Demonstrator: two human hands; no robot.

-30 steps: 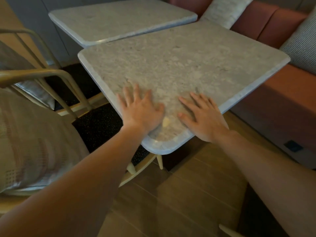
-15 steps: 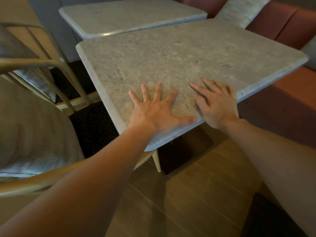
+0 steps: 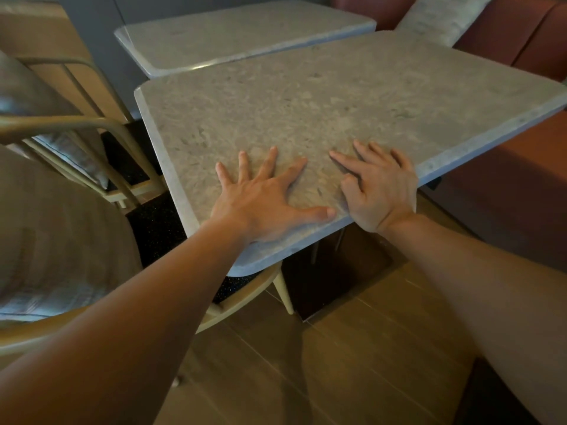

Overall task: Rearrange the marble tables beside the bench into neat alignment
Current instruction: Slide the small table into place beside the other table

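- The near marble table [image 3: 322, 118] is the landmark here. It sits skewed, one rounded corner pointing back toward the camera, and the far-right corner hangs over the bench [image 3: 506, 185].
- Left hand [image 3: 264, 197] lies flat on that table near the close corner, palm down, fingers fanned wide, thumb stretched along the edge. Not gripping anything, just pressed on the stone.
- Right hand [image 3: 380, 185] is just beside it on the same table, right at the edge that faces the bench. Fingers are loosely bent with the tips on the top, and the heel of the hand hangs off the edge. Nothing is held in it either.
- The second marble table [image 3: 239, 35] sits behind the near one, edges very close. Can't tell if they actually touch. The two aren't lined up.
- A chair [image 3: 92, 142] with a pale frame stands left of the near table, its seat tucked partly under that corner.
- A light cushion [image 3: 441, 16] leans on the bench back beyond the near table.
- Wood plank floor [image 3: 352, 363] below.
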